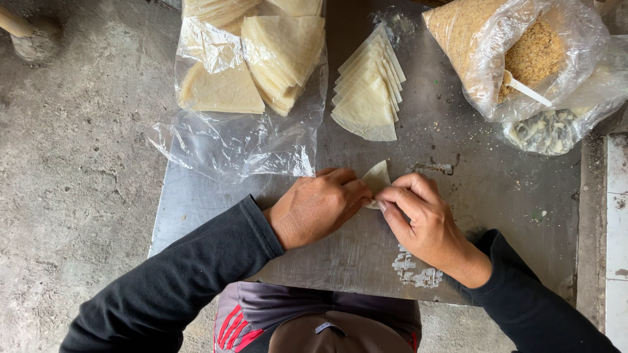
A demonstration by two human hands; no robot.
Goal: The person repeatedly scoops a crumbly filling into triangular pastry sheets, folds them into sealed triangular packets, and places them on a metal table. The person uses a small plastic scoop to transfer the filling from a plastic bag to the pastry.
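both hands, the left hand [318, 206] and the right hand [418, 212], pinch together on one pale triangular pastry wrapper [377, 176], half folded. beyond the hands, a fanned stack of pale triangular wrappers [366, 91] waits unfolded.

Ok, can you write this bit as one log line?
left hand: pinching wrapper | right hand: pinching wrapper | on: metal table | nearby: wrapper stack

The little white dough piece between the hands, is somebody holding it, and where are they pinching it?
Yes. Both hands hold the folded wrapper. The left hand and right hand pinch its lower end with their fingertips; its rounded top sticks out above them.
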